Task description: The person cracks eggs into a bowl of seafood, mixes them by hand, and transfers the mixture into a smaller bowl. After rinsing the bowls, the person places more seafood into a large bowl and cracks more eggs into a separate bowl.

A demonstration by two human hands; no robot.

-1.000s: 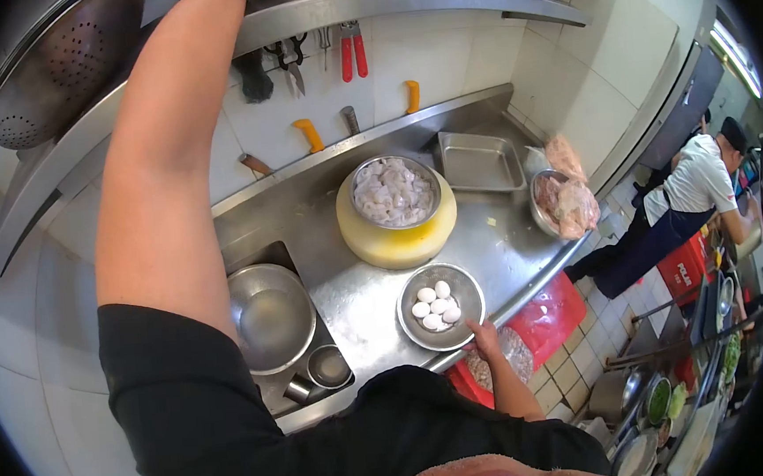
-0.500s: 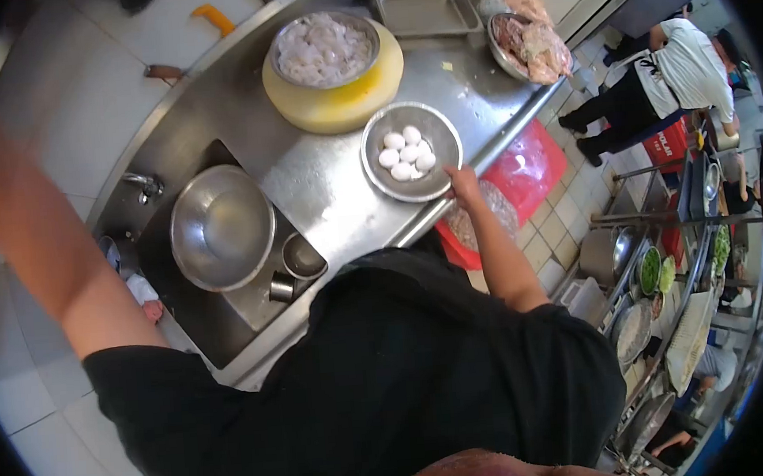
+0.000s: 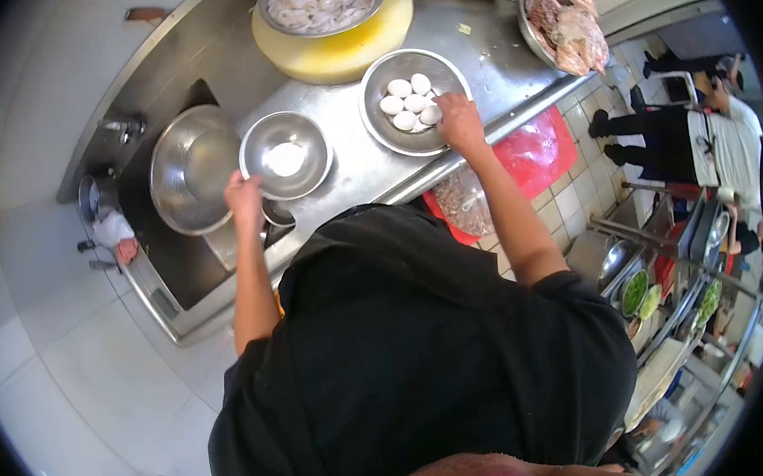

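Observation:
My left hand is closed on the rim of a shiny metal bowl with nothing in it, at the counter beside the sink. Several white eggs lie in a second metal bowl to its right. Over the right rim of that bowl, my right hand reaches in with fingers curled down at the rightmost eggs. Its fingertips are partly hidden, so I cannot make out whether an egg is between them.
A large metal basin sits in the sink, below a faucet. Behind the eggs, a bowl of pale squid-like pieces rests on a round yellow block. Raw meat fills a bowl at the right. Another person stands beyond.
My left hand has come from far left to the counter, now with a metal bowl. My right hand has shifted from the egg bowl's outer rim to inside it. The view has tilted.

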